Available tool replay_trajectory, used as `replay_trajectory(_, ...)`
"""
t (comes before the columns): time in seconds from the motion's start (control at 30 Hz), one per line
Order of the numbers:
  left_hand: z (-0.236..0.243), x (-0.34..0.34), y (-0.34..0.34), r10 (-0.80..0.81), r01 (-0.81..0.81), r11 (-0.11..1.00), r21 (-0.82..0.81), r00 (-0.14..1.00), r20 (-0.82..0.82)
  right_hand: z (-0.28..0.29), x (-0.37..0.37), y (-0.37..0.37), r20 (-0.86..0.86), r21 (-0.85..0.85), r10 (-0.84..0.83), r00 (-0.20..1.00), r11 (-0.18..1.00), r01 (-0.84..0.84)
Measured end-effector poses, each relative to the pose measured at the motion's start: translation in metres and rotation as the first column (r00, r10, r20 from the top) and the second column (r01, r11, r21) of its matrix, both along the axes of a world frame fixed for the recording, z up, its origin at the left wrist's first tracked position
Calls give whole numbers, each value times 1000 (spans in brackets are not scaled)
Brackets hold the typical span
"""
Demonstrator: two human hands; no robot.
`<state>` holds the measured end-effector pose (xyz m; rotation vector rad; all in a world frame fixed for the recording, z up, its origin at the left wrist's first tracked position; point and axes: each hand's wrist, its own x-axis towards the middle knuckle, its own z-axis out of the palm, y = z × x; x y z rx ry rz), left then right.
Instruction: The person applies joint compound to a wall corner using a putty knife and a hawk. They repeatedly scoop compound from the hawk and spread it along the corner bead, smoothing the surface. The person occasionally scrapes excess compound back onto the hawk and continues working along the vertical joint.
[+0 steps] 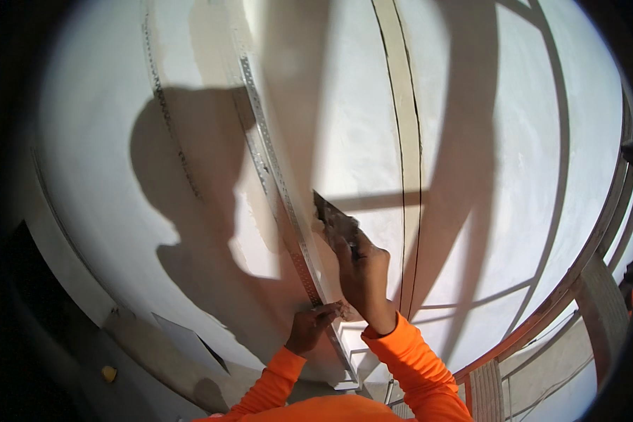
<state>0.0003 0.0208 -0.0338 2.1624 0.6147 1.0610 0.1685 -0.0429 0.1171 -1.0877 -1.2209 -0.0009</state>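
Observation:
A white plastered wall corner fills the view, edged by a perforated metal corner bead (pixel 278 176) that runs from the top down to the lower middle. My right hand (pixel 362 278) grips a plaster-smeared putty knife (pixel 334 218), its blade lying against the wall just right of the bead. My left hand (pixel 309 327) pinches the bead lower down, with a lump of plaster at the fingertips. Both arms wear orange sleeves.
A second perforated strip (pixel 165 105) runs up the wall to the left. A beige vertical strip (pixel 404 141) divides the wall on the right. Scaffold rails (pixel 598 232) and a plank curve along the right edge. A dark opening (pixel 32 281) lies at lower left.

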Motion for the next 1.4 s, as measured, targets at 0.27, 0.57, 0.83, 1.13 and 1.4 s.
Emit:
replay_trajectory(0.27, -7, -4, 11, 13, -8, 998, -66, 997, 76, 4, -34, -7, 47, 55, 192, 980, 979, -195)
replay_trajectory(0.57, -11, 1, 14, -9, 9, 1000, -9, 1000, 27, 53, 42, 42, 380, 382, 197, 904, 856, -347)
replay_trajectory(0.83, -7, 0, 10, -44, 48, 989, -137, 998, 34, 0, 47, 43, 430, 122, 328, 841, 902, -414)
replay_trajectory(1.13, -1, 0, 12, -28, 35, 993, 109, 997, -67, 16, 39, 13, 234, 129, 325, 916, 924, -361)
replay_trajectory(1.4, -14, 7, 22, 115, -138, 971, 197, 986, 124, 22, -24, -7, 315, 61, 211, 925, 969, -241)
